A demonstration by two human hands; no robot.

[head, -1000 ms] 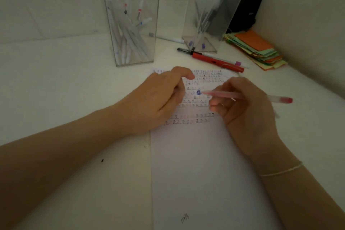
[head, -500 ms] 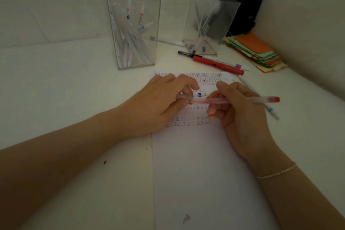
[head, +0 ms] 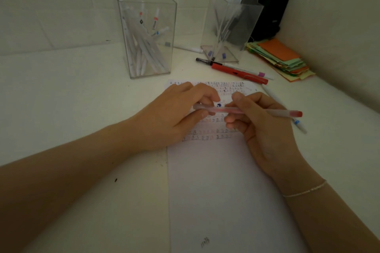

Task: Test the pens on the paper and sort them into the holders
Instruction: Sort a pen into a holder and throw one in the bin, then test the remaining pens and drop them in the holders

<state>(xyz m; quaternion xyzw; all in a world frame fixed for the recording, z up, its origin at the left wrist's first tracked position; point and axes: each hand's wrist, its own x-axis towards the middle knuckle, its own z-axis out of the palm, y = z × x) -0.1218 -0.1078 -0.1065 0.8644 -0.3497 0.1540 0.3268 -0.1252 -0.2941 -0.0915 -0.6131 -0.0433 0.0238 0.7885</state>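
Over paper (head: pixel 226 181), red pen (head: pixel 273 112) is pinched by both hands, L (head: pixel 170 117) at cap end & R (head: pixel 261 127) on barrel; capping likely underway, then holder (head: pixel 147 41) drop needed.

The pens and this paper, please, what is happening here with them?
A person is testing pens. The right hand and the left hand both grip a translucent pen with a red end, held level over the paper, whose top is full of small test marks. Two clear holders behind already contain pens. A red pen lies on the table, not yet sorted.
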